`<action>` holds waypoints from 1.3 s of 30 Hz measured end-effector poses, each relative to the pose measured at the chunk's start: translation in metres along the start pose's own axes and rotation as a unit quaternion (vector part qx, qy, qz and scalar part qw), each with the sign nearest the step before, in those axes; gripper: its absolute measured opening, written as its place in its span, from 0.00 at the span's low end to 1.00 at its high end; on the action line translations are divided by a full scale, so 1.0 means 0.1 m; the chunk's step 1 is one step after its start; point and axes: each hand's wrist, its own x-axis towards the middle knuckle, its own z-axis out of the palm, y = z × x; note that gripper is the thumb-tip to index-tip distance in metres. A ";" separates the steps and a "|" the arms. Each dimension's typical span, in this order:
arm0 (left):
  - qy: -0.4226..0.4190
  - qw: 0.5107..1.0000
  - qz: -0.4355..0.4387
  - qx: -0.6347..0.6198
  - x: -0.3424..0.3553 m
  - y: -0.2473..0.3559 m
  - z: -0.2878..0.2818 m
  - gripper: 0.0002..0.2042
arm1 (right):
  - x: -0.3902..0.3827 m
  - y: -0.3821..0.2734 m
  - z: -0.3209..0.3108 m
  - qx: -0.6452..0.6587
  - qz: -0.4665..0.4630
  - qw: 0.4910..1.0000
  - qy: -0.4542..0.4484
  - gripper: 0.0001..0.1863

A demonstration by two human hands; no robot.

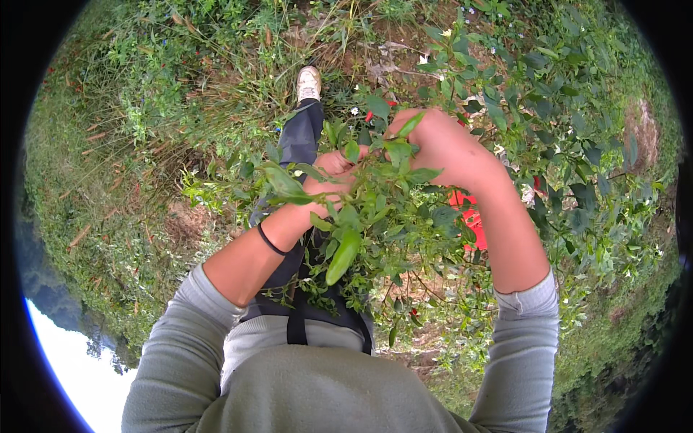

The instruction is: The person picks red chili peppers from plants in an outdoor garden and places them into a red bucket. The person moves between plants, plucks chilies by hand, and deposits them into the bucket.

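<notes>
Both hands reach into a leafy pepper plant in front of my body. My left hand [334, 175] is closed among the stems, its fingers curled and partly covered by leaves; what they hold is hidden. Just right of it, my right hand [432, 144] bends sharply at the wrist, knuckles up. Its fingers curl down behind foliage, so whatever they grip cannot be made out. A large green pepper [343, 257] hangs below my left hand. Another small green pepper [411, 125] sticks up beside my right hand. A ripe red pepper [369, 116] shows just beyond both hands.
Under my right forearm, a bright red object [471, 220] shows through the leaves, mostly hidden. More pepper plants [556, 108] with white flowers spread to the right. Tall grass [108, 173] covers the left side. My shoe [308, 83] stands ahead on the weedy ground.
</notes>
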 end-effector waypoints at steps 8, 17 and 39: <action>0.179 0.949 0.028 0.256 -0.38 0.08 -0.14 0.15 | -0.44 0.16 -0.28 0.447 0.010 0.893 -0.046 0.16; 0.207 0.959 0.019 0.194 -0.39 0.03 -0.20 0.14 | -0.28 0.39 1.20 0.028 0.017 0.991 -0.130 0.11; 0.207 0.963 0.022 0.171 -0.29 0.05 -0.16 0.12 | -0.12 0.36 1.40 -0.125 -0.017 0.971 -0.202 0.08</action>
